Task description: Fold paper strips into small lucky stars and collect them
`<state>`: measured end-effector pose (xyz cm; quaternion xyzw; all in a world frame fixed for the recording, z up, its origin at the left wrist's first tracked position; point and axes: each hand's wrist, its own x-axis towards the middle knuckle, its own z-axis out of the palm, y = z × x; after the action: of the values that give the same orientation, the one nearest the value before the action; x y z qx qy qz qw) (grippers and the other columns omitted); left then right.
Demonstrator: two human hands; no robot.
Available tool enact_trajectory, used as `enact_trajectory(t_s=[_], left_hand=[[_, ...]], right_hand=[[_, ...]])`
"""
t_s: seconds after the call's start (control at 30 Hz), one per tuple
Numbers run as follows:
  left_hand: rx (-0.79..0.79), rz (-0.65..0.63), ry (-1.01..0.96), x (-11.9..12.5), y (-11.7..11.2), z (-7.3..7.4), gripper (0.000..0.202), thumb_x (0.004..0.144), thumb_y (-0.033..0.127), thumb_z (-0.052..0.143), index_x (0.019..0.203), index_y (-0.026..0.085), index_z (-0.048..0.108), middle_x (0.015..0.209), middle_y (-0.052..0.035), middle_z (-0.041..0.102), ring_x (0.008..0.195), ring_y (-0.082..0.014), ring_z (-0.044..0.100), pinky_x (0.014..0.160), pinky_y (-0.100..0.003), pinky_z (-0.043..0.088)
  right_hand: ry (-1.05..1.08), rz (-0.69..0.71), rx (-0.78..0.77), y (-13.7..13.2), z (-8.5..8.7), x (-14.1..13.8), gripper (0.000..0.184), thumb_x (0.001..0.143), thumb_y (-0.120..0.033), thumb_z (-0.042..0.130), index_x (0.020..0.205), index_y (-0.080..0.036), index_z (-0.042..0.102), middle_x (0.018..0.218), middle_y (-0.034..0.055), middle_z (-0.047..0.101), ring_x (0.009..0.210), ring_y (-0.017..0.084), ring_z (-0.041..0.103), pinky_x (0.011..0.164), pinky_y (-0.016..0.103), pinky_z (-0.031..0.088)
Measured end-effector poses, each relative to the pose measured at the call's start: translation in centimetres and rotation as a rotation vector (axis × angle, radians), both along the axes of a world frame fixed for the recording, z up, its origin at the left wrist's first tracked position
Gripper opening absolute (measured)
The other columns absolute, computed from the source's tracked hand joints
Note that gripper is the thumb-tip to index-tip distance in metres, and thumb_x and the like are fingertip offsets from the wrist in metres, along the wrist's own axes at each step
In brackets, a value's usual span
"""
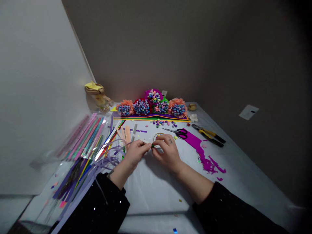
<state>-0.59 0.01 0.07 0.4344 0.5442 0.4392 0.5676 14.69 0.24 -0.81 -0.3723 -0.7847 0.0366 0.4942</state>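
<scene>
Grey walls close in on a corner here, and the pale-covered table (151, 191) is packed with craft gear! Along the back sit bunches of paper flowers (152, 105), studded with tiny colourful paper stars. Down at the front, both hands are working close together. The left hand (136, 152) is closed in a tight pinch on a pale paper strip (145, 141), while the right hand (168, 152) curls its fingers around a small green piece (152, 146). Just behind that sits a small round ring (158, 139), though it's too small to say exactly what it is. Nice control here: fingertips doing the work, with the hands held close so that tiny piece stays steady. Purple ribbon strips (109, 156) trail by the left wrist, and peach paper strips (127, 134) lie just beyond. To the right, magenta-handled scissors (181, 133) rest near ragged magenta scraps (203, 152), with yellow-handled pliers (207, 133) farther out.
</scene>
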Motion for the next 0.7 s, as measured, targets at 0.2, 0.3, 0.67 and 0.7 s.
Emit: enact_trajectory(t_s=[0.2,0.3,0.67,0.7], left_hand=[[0.078,0.012,0.046,-0.18,0.16,-0.39,0.032,0.060,0.043,0.070,0.061,0.013,0.058,0.049,0.0059,0.046,0.047,-0.0072,0.037,0.047,-0.021,0.027],[0.127,0.001,0.086,-0.36,0.30,-0.60,0.032,0.064,0.044,0.068,0.064,0.013,0.059,0.055,0.0027,0.054,0.053,-0.0100,0.045,0.052,-0.022,0.034],[0.226,-0.060,0.277,-0.22,-0.07,0.11,0.027,0.070,0.040,0.061,0.071,0.013,0.064,0.067,-0.0023,0.065,0.065,-0.0163,0.057,0.062,-0.027,0.043],[0.228,-0.069,0.275,-0.24,-0.10,0.13,0.027,0.070,0.040,0.061,0.071,0.013,0.064,0.067,-0.0025,0.065,0.065,-0.0162,0.057,0.062,-0.027,0.043]], right_hand=[[0.043,0.025,-0.079,-0.02,0.06,-0.02,0.008,0.077,-0.018,0.059,0.085,-0.020,0.060,0.090,0.0073,0.057,0.093,0.024,0.052,0.083,0.040,0.042],[0.186,0.078,-0.307,0.09,0.26,-0.03,0.006,0.075,-0.021,0.057,0.081,-0.019,0.058,0.085,0.0060,0.056,0.085,0.021,0.053,0.075,0.035,0.044],[0.355,0.202,-0.736,0.80,-0.09,-0.09,0.012,0.072,-0.028,0.052,0.064,-0.018,0.051,0.066,-0.0001,0.048,0.062,0.014,0.045,0.056,0.025,0.035],[0.367,0.205,-0.750,0.83,-0.15,-0.09,0.012,0.071,-0.028,0.052,0.064,-0.019,0.050,0.066,-0.0002,0.048,0.062,0.014,0.045,0.056,0.025,0.035]])
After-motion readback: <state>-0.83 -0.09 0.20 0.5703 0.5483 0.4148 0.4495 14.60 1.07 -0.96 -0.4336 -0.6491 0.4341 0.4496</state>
